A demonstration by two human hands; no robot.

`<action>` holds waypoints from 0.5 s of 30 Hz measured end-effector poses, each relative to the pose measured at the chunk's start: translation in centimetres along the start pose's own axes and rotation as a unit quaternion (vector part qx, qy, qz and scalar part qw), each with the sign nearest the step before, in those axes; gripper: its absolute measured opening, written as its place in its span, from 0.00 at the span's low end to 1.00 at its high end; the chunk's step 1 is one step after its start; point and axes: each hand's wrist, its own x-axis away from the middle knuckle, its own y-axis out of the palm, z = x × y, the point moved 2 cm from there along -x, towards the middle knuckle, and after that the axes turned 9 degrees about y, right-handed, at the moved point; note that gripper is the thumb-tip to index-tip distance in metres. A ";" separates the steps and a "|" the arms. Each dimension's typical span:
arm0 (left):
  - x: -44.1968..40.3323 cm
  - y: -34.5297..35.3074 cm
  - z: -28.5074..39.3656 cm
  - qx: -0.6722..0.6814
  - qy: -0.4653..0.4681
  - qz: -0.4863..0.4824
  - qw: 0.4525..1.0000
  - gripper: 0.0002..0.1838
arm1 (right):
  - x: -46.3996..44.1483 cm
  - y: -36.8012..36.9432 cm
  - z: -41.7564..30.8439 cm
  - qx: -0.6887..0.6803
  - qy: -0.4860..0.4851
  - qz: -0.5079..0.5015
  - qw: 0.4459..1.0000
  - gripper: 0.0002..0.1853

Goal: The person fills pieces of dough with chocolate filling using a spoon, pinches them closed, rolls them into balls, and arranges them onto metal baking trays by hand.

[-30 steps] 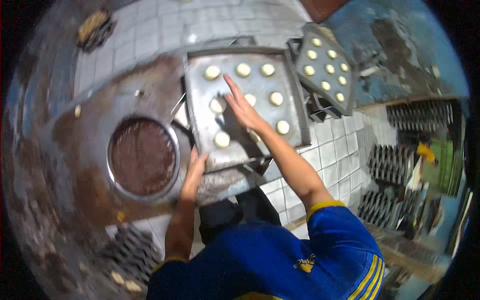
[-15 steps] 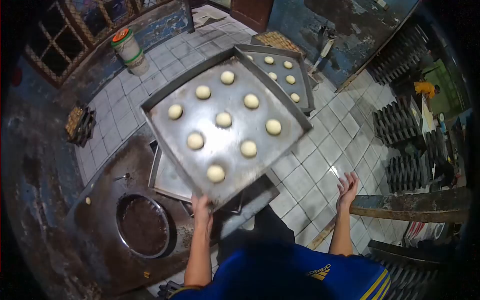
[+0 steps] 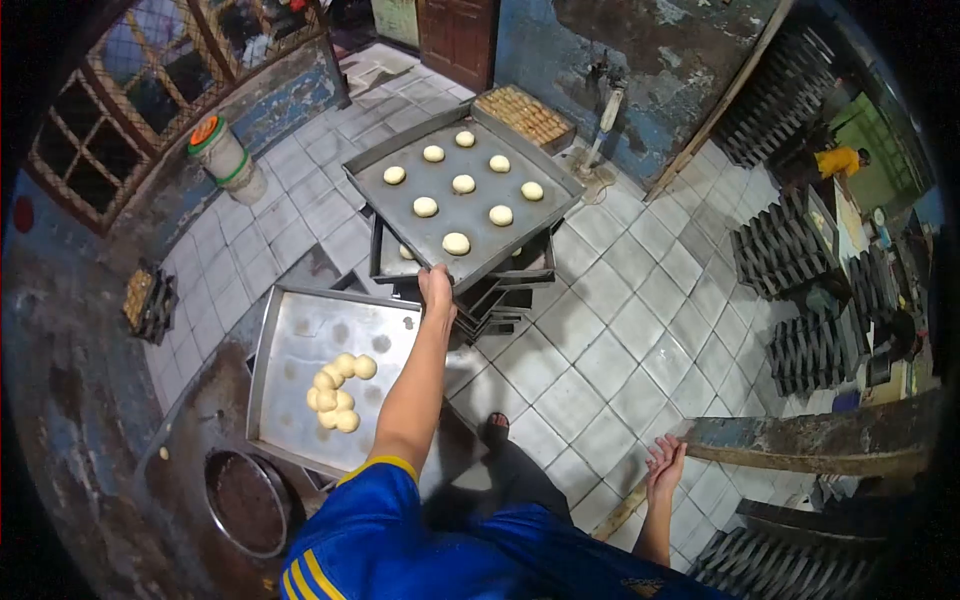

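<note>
My left hand grips the near corner of a square metal baking tray. Several round dough balls sit spaced apart on it. The tray is over a stack of similar trays, turned at an angle to them; whether it rests on them I cannot tell. Below my left forearm lies another tray with a cluster of dough balls touching one another. My right hand holds nothing, fingers apart, off to the right near a wooden-edged ledge.
A round dark pan stands at lower left. A bucket with an orange lid is by the window wall. Behind the stack is a tray of browned pieces. Stacked trays line the right, where a person in yellow is.
The dough-ball tray has moved away from me, over the stack at the back. The tray with clustered dough, mostly covered before, now shows. My right hand stays empty.
</note>
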 end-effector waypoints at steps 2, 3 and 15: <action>-2.5 -0.7 -3.7 -0.085 -0.017 -0.018 0.996 0.33 | 0.0 0.4 -0.5 0.018 0.019 0.002 1.000 0.35; -0.1 -0.4 -0.6 -0.152 -0.008 -0.081 0.985 0.33 | -0.3 0.9 -0.5 0.027 0.026 0.000 0.999 0.36; 23.2 -26.5 6.7 -0.332 0.011 -0.204 0.921 0.19 | 6.5 41.6 9.0 0.423 -0.122 -0.512 0.738 0.21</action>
